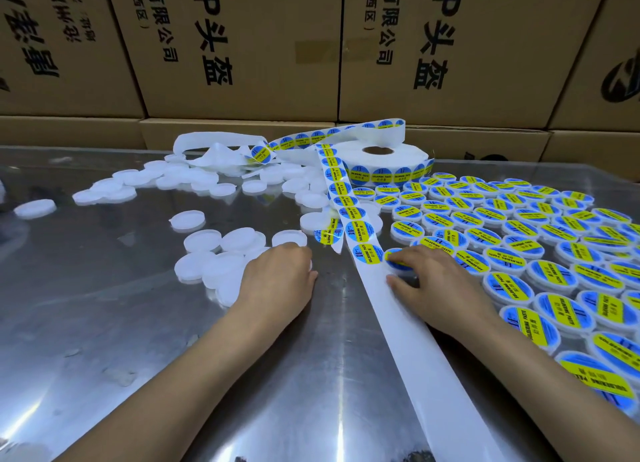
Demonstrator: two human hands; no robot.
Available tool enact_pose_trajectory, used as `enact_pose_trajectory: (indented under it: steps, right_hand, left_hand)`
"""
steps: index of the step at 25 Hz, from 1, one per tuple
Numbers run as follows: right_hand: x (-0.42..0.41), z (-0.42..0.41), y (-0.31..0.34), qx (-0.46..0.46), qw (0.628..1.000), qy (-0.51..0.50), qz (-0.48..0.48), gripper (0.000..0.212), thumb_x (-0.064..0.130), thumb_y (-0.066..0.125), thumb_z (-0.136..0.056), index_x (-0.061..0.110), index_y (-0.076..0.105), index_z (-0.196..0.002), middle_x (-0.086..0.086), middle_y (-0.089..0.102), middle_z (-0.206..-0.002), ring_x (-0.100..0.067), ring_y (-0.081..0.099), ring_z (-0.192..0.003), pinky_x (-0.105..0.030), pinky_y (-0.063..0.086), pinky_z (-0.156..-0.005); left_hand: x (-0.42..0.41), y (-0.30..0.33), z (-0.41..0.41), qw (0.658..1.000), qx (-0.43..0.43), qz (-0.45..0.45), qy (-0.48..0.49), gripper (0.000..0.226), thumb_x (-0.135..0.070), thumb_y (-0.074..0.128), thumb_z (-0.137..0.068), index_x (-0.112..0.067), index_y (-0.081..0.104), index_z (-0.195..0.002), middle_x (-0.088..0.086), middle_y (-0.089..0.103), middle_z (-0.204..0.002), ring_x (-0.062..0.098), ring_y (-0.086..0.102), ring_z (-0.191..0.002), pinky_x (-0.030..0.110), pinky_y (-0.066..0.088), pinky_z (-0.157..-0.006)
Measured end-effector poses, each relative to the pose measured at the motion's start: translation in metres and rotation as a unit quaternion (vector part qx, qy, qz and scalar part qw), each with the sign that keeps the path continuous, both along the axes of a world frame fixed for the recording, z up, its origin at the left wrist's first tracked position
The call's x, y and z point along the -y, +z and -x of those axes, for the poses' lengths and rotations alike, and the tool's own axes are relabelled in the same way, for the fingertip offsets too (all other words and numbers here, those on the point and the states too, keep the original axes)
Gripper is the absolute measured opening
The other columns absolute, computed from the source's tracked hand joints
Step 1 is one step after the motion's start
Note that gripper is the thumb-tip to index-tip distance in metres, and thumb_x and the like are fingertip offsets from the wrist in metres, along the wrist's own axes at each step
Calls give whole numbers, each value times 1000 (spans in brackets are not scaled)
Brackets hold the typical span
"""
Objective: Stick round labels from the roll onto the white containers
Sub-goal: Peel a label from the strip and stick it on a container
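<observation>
A roll of round blue-and-yellow labels (381,162) lies flat at the back of the metal table (138,340). Its white backing strip (408,323) runs toward me between my arms, with labels on its far half and bare paper nearer me. My right hand (440,285) rests on the strip's right edge, its fingertips pinching a label (394,256) at the strip's edge. My left hand (277,278) lies palm down over plain white containers (221,250), its fingers curled on one of them. Labelled containers (519,250) fill the right side.
More plain white containers (194,184) are scattered across the back left. Used backing paper (221,146) lies crumpled behind them. Stacked cardboard boxes (277,53) wall off the far side of the table. Bare metal shows in front of me on the left.
</observation>
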State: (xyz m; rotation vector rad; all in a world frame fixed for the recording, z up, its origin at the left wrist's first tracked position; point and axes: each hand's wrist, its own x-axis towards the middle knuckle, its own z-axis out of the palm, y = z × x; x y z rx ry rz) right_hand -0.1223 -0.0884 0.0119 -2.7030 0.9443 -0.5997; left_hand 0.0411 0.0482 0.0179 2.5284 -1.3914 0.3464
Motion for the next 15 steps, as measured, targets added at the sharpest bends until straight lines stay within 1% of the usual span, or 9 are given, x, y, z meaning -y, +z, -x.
enact_pose_trajectory:
  steps: [2, 3, 4, 6, 8, 9, 11, 13, 15]
  right_hand:
    - [4, 2, -1, -18, 998, -54, 18, 39, 41, 51, -91, 23, 54, -125, 5, 58, -128, -20, 47, -122, -33, 40, -91]
    - [6, 3, -1, -37, 996, -81, 30, 41, 44, 49, -91, 21, 53, -125, 1, 59, -127, -23, 48, -122, -34, 40, -90]
    - [8, 3, -2, -55, 993, -97, 36, 43, 46, 47, -92, 19, 51, -125, -2, 59, -126, -25, 48, -121, -35, 39, -90]
    - [10, 4, -4, -65, 992, -103, 33, 45, 47, 45, -93, 18, 49, -126, -5, 58, -127, -26, 47, -122, -36, 37, -94]
    - [10, 4, -3, -36, 996, -72, 31, 44, 43, 46, -94, 20, 48, -130, -2, 54, -133, -22, 43, -127, -36, 33, -100]
    - [9, 3, -2, -15, 998, -42, 34, 43, 40, 47, -94, 22, 47, -133, 2, 51, -137, -19, 40, -130, -34, 30, -104]
    - [6, 1, -1, 12, 999, 22, 42, 40, 33, 46, -95, 25, 48, -134, 7, 50, -139, -13, 36, -133, -28, 26, -106]
    - [2, -1, -1, 1, 998, 58, 36, 39, 31, 45, -97, 26, 48, -135, 8, 52, -137, -10, 34, -134, -25, 24, -103]
    - [1, -2, -2, -9, 997, 72, 14, 39, 31, 46, -96, 28, 48, -135, 8, 55, -132, -9, 38, -130, -24, 28, -98]
  left_hand:
    - [-1, -1, -3, 1000, 1, -1, 10, 26, -35, 47, -94, -19, 44, -74, 0, 47, -84, 25, 55, -89, 29, 32, -60]
    - [-1, -1, -5, 1000, 1, -1, 13, 26, -35, 47, -94, -20, 43, -73, -1, 47, -82, 25, 55, -88, 29, 31, -60]
    - [-1, -1, -6, 1000, 3, -1, 16, 23, -34, 47, -94, -20, 44, -75, -1, 51, -83, 25, 55, -88, 29, 32, -60]
    - [-1, 0, -6, 1000, 13, -5, 20, 18, -32, 47, -94, -20, 53, -83, 1, 59, -90, 26, 57, -89, 28, 34, -61]
    - [-1, 2, -2, 1000, 18, -2, 19, 17, -29, 46, -94, -19, 60, -93, 3, 61, -91, 29, 58, -87, 29, 36, -61]
    - [-1, 4, 0, 1000, 18, 10, 12, 17, -27, 44, -95, -18, 58, -95, 4, 60, -90, 30, 58, -85, 30, 35, -59]
    - [-1, 6, 3, 998, 2, 57, -25, 12, -23, 40, -96, -14, 49, -96, 4, 59, -91, 33, 56, -81, 34, 35, -57]
    - [-2, 8, 6, 988, -51, 119, -77, 14, -22, 36, -98, -12, 45, -98, 7, 61, -90, 35, 54, -81, 40, 41, -62]
    - [-1, 8, 10, 977, -105, 146, -114, 22, -27, 33, -100, -11, 47, -99, 7, 61, -88, 34, 53, -82, 45, 43, -68]
